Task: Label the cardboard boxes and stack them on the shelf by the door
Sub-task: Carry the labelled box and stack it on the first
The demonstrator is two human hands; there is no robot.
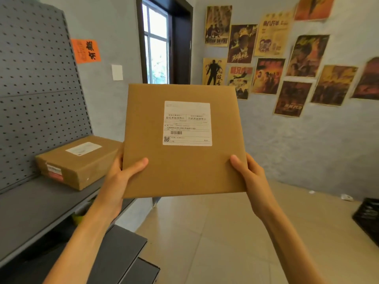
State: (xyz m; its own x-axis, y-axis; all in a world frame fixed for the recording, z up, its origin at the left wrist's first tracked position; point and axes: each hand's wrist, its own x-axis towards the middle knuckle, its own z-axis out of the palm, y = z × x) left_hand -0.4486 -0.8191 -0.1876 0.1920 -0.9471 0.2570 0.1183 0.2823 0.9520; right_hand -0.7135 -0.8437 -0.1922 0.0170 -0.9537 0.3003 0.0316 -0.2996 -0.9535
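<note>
I hold a flat square cardboard box (182,162) up in front of me, with a white shipping label (187,123) stuck on its upper face. My left hand (121,177) grips its lower left edge, thumb on top. My right hand (249,177) grips the lower right edge the same way. A second, thicker cardboard box (82,162) with its own white label lies on the grey shelf (30,210) at the left, beside the held box.
The shelf has a grey pegboard back (39,95) and lower tiers below. A dark doorway (164,42) stands behind the held box. Posters (287,64) cover the right wall. A black crate (369,218) sits on the tiled floor at the right.
</note>
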